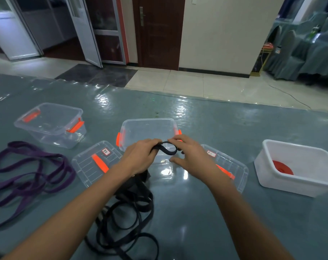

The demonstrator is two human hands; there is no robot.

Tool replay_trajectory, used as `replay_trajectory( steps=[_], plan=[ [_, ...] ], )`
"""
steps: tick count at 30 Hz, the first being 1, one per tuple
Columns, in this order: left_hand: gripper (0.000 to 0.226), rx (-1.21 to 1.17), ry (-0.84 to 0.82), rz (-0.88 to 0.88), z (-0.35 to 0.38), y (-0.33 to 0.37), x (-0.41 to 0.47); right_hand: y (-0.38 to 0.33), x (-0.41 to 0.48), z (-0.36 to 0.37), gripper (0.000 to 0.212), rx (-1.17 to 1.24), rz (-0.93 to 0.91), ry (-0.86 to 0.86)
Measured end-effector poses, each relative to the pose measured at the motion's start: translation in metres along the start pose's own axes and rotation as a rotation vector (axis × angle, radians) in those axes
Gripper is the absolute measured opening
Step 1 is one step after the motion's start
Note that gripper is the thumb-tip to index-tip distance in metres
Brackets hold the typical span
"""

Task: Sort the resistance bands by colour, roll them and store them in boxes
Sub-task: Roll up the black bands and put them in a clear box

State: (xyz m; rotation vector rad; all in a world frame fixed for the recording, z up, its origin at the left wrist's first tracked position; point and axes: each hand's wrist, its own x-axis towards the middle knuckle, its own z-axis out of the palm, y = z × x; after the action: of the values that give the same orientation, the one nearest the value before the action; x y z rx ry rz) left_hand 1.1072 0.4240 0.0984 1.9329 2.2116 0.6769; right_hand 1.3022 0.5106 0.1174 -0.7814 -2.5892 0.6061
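My left hand [140, 156] grips a black resistance band [167, 150] by a small loop at its end, just in front of the middle clear box [148, 122]. My right hand [189, 152] pinches the same loop from the right side. The rest of the black bands [129, 218] hang down under my left wrist and lie tangled on the table near the front edge. Purple bands [28, 175] lie in a loose heap at the left. A rolled red band [282, 167] sits inside the white box [298, 186] at the right.
A second clear box [52, 136] with orange clips stands at the back left. Two clear lids [95, 164] [232, 166] with orange handles lie flat either side of my hands. The table [197, 212] has a glossy grey-green cover; beyond its far edge is tiled floor.
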Motion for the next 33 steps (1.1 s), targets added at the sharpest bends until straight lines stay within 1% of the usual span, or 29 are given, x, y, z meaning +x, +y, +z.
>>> replay_trajectory(
  steps=[4, 7, 9, 12, 16, 19, 22, 25, 29, 33],
  plan=[
    [0.024, 0.015, -0.052, 0.007, -0.001, -0.004, -0.005, 0.002, -0.004, 0.010, 0.037, -0.173, -0.055, 0.133],
    [0.015, -0.061, -0.076, -0.030, 0.002, -0.006, -0.008, 0.002, -0.006, 0.013, 0.026, -0.212, -0.067, 0.206],
    [0.020, -0.179, -0.098, -0.075, 0.007, -0.005, -0.011, 0.004, -0.008, 0.017, 0.020, -0.227, -0.094, 0.270],
    [0.026, -0.441, -0.093, -0.165, 0.017, 0.002, -0.016, 0.006, -0.009, 0.022, 0.013, -0.246, -0.106, 0.381],
    [0.016, -0.651, -0.070, -0.229, 0.027, 0.010, -0.021, 0.007, -0.012, 0.026, 0.011, -0.291, -0.107, 0.475],
    [0.014, -0.769, -0.053, -0.267, 0.027, 0.011, -0.021, 0.009, -0.013, 0.029, 0.017, -0.314, -0.114, 0.481],
    [0.015, -0.800, -0.053, -0.289, 0.025, 0.009, -0.021, 0.010, -0.015, 0.033, 0.026, -0.360, -0.142, 0.452],
    [0.019, -0.794, -0.076, -0.305, 0.022, 0.007, -0.024, 0.012, -0.015, 0.036, 0.030, -0.406, -0.180, 0.407],
    [0.013, -0.769, -0.089, -0.317, 0.022, 0.003, -0.026, 0.015, -0.014, 0.038, 0.029, -0.468, -0.216, 0.356],
    [0.014, -0.750, -0.094, -0.328, 0.019, 0.000, -0.028, 0.018, -0.012, 0.042, 0.030, -0.521, -0.251, 0.304]
  ],
)
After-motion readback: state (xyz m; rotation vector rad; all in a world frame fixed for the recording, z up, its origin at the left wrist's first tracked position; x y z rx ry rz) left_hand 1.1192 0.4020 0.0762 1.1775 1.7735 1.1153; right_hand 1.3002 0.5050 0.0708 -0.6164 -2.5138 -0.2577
